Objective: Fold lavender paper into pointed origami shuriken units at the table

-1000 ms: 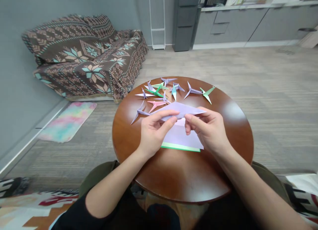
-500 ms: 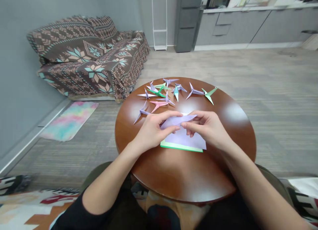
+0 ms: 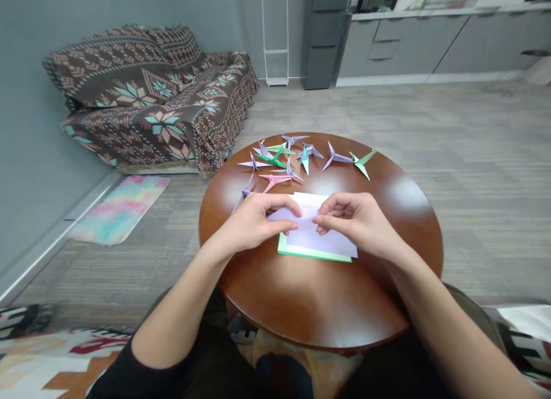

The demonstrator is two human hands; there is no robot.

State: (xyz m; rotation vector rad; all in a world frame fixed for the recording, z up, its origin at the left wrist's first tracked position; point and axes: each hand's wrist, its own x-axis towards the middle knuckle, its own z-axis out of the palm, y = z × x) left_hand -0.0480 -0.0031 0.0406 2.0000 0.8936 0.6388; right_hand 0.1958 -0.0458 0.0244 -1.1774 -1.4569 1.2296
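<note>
A black sleeve (image 3: pixel 148 361) ends near the left elbow; both forearms and hands are bare, and dark olive trousers (image 3: pixel 467 310) cover the legs.

The single view is coming from the wearer's head, above and behind the left hand (image 3: pixel 269 220) and right hand (image 3: pixel 355 221), facing forward and down. It is sitting near enough to be framing both hands centrally and the round wooden desk (image 3: pixel 310 295) beneath them, while also reaching the patterned sofa (image 3: pixel 159 100) beyond-left and kitchen cabinets (image 3: pixel 422 49) far beyond-right.
</note>
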